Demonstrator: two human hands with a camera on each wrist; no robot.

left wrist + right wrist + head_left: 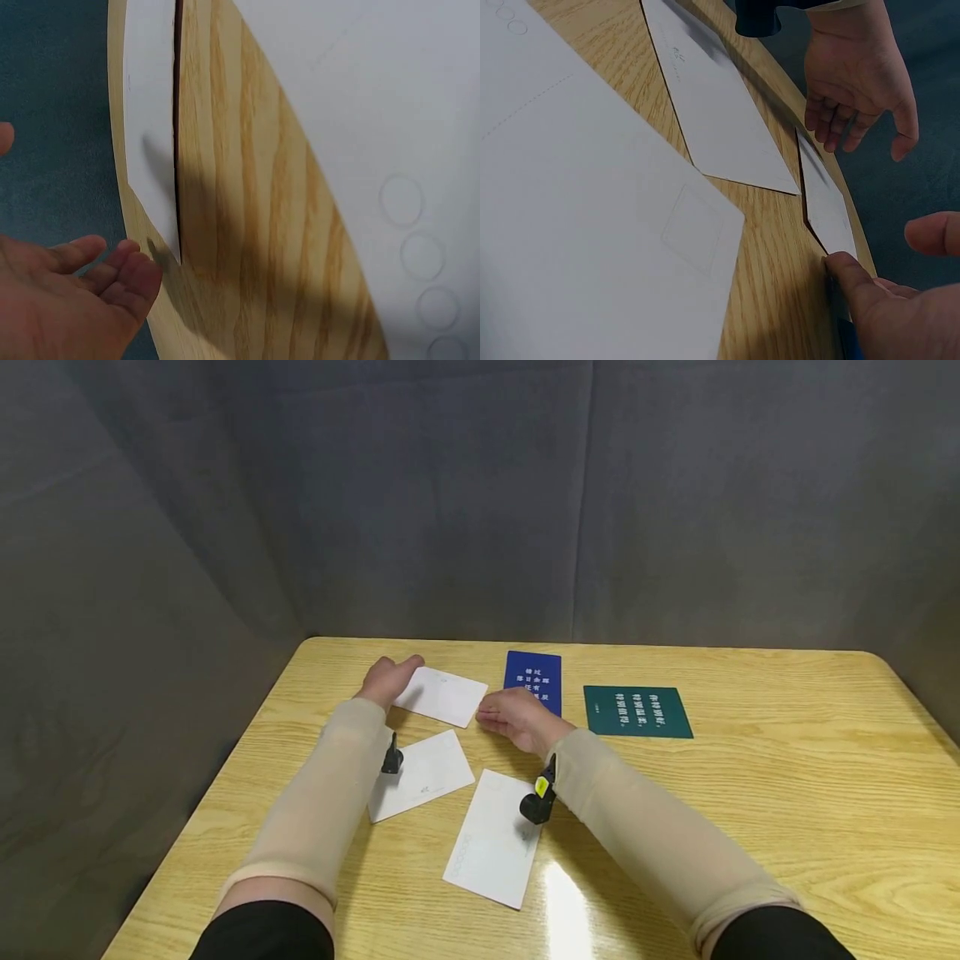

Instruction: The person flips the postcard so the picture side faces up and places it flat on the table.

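Observation:
Three white postcards lie plain side up near my hands. My left hand [388,681] is at the left end of the far white postcard [441,696], fingers loosely extended and the thumb apart from them. At that card's opposite end is my right hand [517,717], a fingertip right at its corner in the right wrist view, thumb spread away. A second white postcard [427,777] rests partly behind the left wrist. The third white postcard [491,843], nearest me, has a row of printed circles, and the right wrist camera overlaps its edge.
Behind the right hand lies a blue card [534,670] with white writing, partly covered by it. A green card [637,712] with white characters is farther right. All lie on a wood-grain table [787,793], with a grey curtain [450,510] along its back and left.

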